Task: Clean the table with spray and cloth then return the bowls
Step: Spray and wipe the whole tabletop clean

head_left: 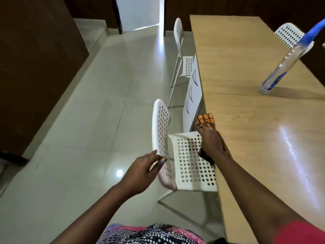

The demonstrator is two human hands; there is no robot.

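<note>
Along the left edge of the long light-wood desk [246, 120], the right hand [210, 140] presses flat on an orange cloth with dark checks [205, 119], fingers straight and laid close together over it. The cloth sits right at the desk's rim, one end showing beyond the fingertips and a darker end hanging out under the wrist. The left hand [142, 171] reaches to the backrest of a white perforated plastic chair [191, 161]; its fingers curl loosely at the backrest's edge, thumb apart from them, and whether this grip actually closes on the plastic cannot be told.

That chair stands tight against the desk, its seat partly under the top, directly between the person and the desk edge where the cloth lies. Beyond it, a white drawer unit with curved metal handles [192, 95] sits under the desk's side, and a second white chair [181, 50] stands farther along. A clear spray bottle with a blue trigger head [281, 67] stands on the desk well apart from the cloth, toward the far right, appearing tilted by the wide lens. A third white perforated chair [290, 34] shows behind the bottle on the desk's far side. Glossy pale floor tiles [88, 120] stretch to the left, bordered by dark wood panelling [35, 67].
</note>
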